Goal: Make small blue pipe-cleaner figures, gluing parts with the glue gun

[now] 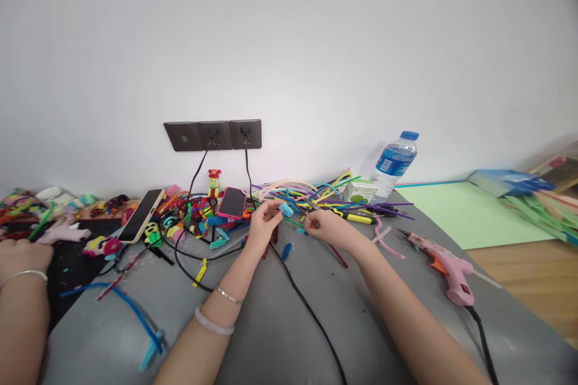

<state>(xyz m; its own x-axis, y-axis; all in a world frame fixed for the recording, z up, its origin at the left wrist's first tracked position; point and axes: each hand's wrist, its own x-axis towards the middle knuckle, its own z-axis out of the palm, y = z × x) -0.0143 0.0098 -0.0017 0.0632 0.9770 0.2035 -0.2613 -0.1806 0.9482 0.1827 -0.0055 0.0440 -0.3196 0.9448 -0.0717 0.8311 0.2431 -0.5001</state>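
My left hand [266, 222] pinches a small light blue fuzzy piece [286, 209], which looks like bent pipe cleaner, between thumb and fingertips above the grey table. Just to the right, my right hand [323, 225] is closed with its fingers curled. A bit of blue shows at its fingertips, but I cannot make out what it grips. The two hands are apart. Below them lies a short dark blue fuzzy piece [286, 251]. Behind is a heap of loose pipe cleaners [311, 189] in many colours.
A pink glue gun [451, 271] lies at the right, near a tilted water bottle [392, 165] and a yellow cutter [356, 216]. Black cables [307, 301] cross the table [271, 337]. Phones [142, 216] and fuzzy figures lie left. Another person's hand [22, 261] is at far left.
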